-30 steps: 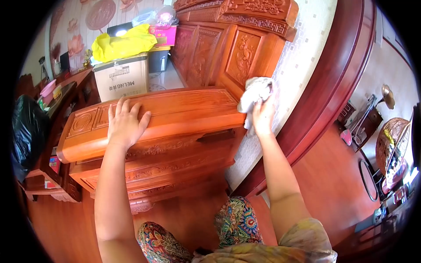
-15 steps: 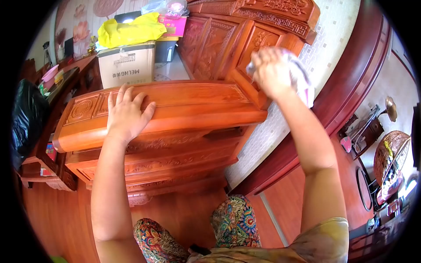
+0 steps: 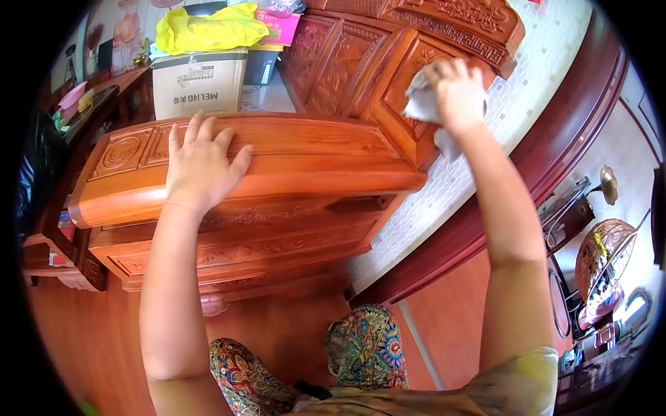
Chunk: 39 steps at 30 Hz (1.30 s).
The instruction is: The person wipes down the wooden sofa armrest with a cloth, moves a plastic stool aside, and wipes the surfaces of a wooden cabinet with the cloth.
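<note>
My left hand (image 3: 202, 163) lies flat with spread fingers on the broad top of the carved wooden armrest (image 3: 298, 149). Over at the upper right, my right hand (image 3: 459, 93) presses a pale cloth (image 3: 422, 102) against the edge of the carved wooden backrest (image 3: 397, 90). Part of the cloth hangs below the palm, and some of it is hidden under the fingers. The reddish-brown armrest and backrest belong to one large piece of furniture, which has carved panels down its side.
Behind the armrest stands a cardboard box (image 3: 198, 87) with a yellow plastic bag (image 3: 208, 29) on top and a pink box (image 3: 277, 29) beside it. A tiled wall (image 3: 534, 90) and a dark red door frame (image 3: 479, 222) border the right side. A woven basket (image 3: 602, 260) stands farther right.
My right hand has moved up and slightly right with the cloth along the backrest. My left hand stays on the armrest. The whole view has shifted a little.
</note>
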Motion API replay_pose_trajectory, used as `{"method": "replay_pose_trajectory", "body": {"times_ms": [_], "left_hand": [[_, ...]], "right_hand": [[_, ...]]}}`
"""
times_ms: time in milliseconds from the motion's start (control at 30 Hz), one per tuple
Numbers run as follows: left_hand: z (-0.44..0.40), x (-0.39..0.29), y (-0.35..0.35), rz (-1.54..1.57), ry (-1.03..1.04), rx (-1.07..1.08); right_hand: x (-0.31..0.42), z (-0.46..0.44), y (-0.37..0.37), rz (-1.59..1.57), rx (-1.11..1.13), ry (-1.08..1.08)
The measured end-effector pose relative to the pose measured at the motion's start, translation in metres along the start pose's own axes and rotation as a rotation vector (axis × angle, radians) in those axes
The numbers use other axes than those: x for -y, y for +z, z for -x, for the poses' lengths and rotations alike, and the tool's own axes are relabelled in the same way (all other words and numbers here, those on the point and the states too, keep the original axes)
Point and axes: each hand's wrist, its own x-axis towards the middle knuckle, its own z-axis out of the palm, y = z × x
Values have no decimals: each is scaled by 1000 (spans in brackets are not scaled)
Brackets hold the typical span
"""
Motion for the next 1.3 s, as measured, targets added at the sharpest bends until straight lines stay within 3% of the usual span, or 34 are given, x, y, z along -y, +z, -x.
{"method": "replay_pose_trajectory", "body": {"times_ms": [67, 100, 133, 233, 300, 400, 467, 567, 633, 667, 767, 867, 933, 1000, 1033, 1133, 1167, 1200, 1267, 1300], "left_hand": [[1, 0, -2, -15, 3, 24], [1, 0, -3, -9, -3, 14], [1, -1, -3, -12, 1, 29], [1, 0, -4, -23, 4, 40], [0, 0, -2, -19, 9, 49], [0, -1, -4, -11, 4, 47], [1, 0, -4, -7, 3, 45], [1, 0, -3, 1, 7, 31], [2, 1, -4, 1, 2, 26], [2, 0, -5, 8, 4, 31], [2, 0, -5, 7, 11, 29], [1, -1, -4, 9, 22, 33], [1, -1, -2, 9, 13, 12], [2, 0, -3, 15, 14, 5], [2, 0, -2, 22, 16, -4], [2, 0, -3, 16, 13, 2], [3, 0, -3, 14, 8, 3], [3, -1, -3, 10, 15, 3], [1, 1, -4, -12, 21, 2], [1, 1, -2, -8, 28, -1]], "right_hand": [[24, 22, 8, 91, 41, -62], [39, 29, 0, 41, 293, -83], [50, 45, 11, -34, 274, -208], [48, 43, 21, -213, 82, -294], [32, 18, 16, -182, 235, -191], [0, -18, -29, -51, 54, 97], [0, -26, -16, 106, -22, 100], [25, -7, 29, 101, 82, -1], [59, 16, 25, 105, 382, -209], [68, 30, 56, 28, 324, -340], [65, 15, 116, -217, 91, -96], [24, -23, 1, -173, 132, 96], [6, -31, -33, -59, -46, 130], [8, -37, -20, 1, 31, 141], [14, -37, 25, -101, 70, 139], [64, -14, 51, 172, 344, -175], [76, -2, 65, 1, 418, -307], [82, 0, 63, -184, 341, -441], [68, -13, 63, -263, 485, -402], [63, -20, 82, -213, 266, -285]]}}
